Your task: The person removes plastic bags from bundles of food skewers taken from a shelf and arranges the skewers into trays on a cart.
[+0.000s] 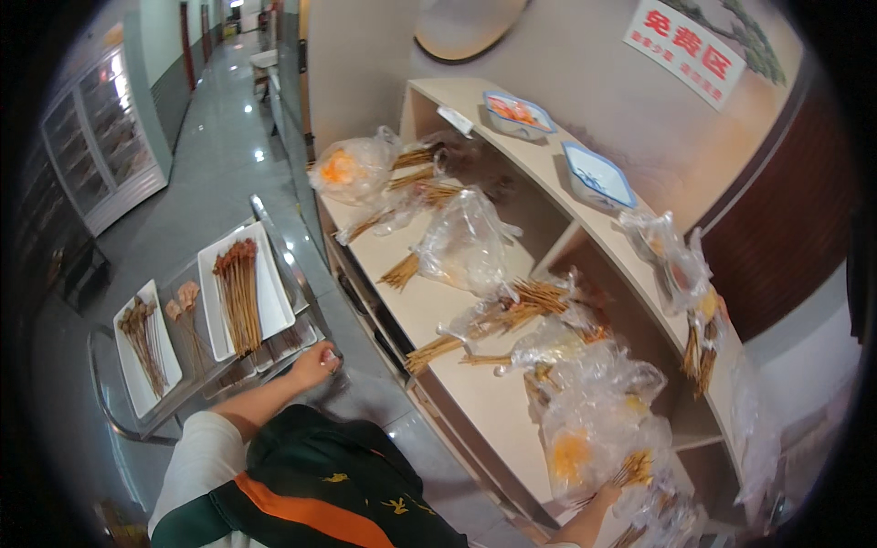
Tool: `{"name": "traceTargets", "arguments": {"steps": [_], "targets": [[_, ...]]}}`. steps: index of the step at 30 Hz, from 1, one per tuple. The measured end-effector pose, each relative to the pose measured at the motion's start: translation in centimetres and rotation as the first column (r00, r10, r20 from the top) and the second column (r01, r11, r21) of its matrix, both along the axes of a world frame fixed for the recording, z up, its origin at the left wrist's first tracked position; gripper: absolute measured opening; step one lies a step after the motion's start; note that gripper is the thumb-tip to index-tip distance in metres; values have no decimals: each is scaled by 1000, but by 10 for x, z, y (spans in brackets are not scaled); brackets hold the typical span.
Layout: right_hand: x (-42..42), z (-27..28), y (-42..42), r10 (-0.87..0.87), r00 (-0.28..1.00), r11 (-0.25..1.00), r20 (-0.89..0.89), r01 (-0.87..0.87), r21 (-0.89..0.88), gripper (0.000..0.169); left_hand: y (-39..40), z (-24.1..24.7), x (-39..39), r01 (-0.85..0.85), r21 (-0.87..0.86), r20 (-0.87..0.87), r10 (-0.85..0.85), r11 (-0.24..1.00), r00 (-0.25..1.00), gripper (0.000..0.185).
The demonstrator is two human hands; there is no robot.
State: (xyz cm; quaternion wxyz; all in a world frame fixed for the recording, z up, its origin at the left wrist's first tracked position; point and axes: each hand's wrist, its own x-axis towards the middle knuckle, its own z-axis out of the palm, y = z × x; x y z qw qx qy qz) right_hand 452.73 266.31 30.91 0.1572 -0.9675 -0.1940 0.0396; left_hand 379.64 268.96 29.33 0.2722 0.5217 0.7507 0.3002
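Note:
Beside the cart's near corner is my left hand, its fingers curled; whether something small and pale is in them cannot be told. Close by on the metal cart is a white tray of meat skewers. A second, narrower white tray holds thinner skewers. At the lower right my right hand is closed around a bundle of wooden skewers, partly hidden by the fingers. Right behind it lies a clear plastic bag with something yellow-orange inside.
The wooden counter carries more bagged skewers and loose stick ends. On its raised shelf stand two blue-rimmed bowls and another bagged bundle. A glass-door refrigerator stands along the tiled corridor.

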Motion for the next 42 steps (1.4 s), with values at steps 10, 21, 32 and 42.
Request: {"name": "traceTargets", "arguments": {"steps": [10,21,32,42], "targets": [[-25,13,62,10,739,1000,674,-22,9,41,130,-26,-124,-584,-62,113,587,810,802,69],[-483,58,282,832,401,293,383,-904,311,34,199,-77,-166,-736,-232,527,718,635,454,38],[-628,6,446,959,-180,-142,220,-974,-177,37,282,-70,-282,-815,-100,489,742,570,459,46],[-546,-8,459,988,-37,-42,152,-999,30,35,309,2,-252,-273,522,-183,419,808,890,63]]}}
